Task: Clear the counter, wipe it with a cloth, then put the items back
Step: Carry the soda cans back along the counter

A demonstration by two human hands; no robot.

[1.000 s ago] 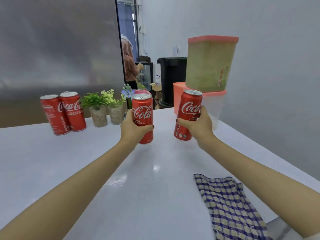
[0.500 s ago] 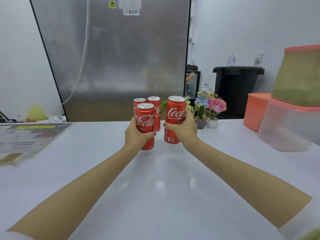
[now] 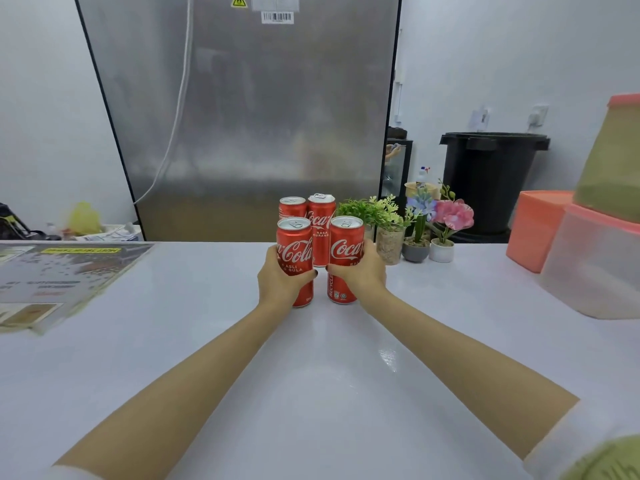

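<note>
My left hand (image 3: 282, 284) grips a red cola can (image 3: 295, 249), and my right hand (image 3: 363, 277) grips a second red cola can (image 3: 344, 247). Both cans stand upright, side by side, with their bases on or just above the white counter (image 3: 311, 375). Right behind them stand two more red cans (image 3: 322, 220), touching each other, near the counter's far edge. The checked cloth is out of view.
Small potted plants (image 3: 389, 225) and a pink flower pot (image 3: 446, 226) stand just right of the cans. Stacked plastic containers (image 3: 595, 265) with coral lids fill the right side. A laminated sheet (image 3: 52, 275) lies at the left. A steel fridge (image 3: 242, 116) stands behind the counter.
The view swung left, and both hands carried their cans toward the two cans at the back. The held cans came lower and now sit just in front of them. The cloth left the view.
</note>
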